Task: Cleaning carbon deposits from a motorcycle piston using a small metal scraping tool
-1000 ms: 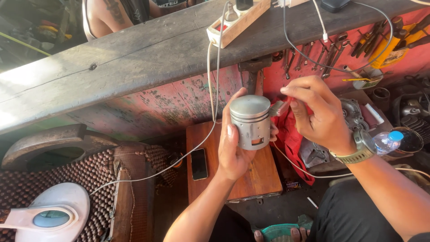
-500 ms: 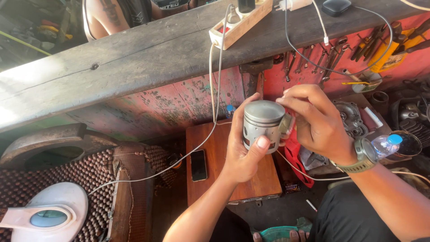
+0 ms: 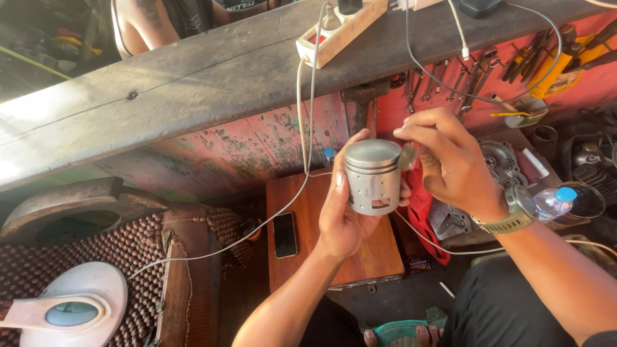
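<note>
Head view: a grey metal piston [image 3: 373, 177] was held upright in the closed left hand [image 3: 344, 215], above a small wooden board [image 3: 308, 212]. A small pad [image 3: 407, 156] was pinched in the right hand [image 3: 450, 160] against the piston's upper edge.

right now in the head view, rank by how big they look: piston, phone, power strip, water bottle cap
1. piston, held in the left hand and nearest the camera, which inflates it
2. power strip, partly cut off at the top edge
3. phone
4. water bottle cap
</note>
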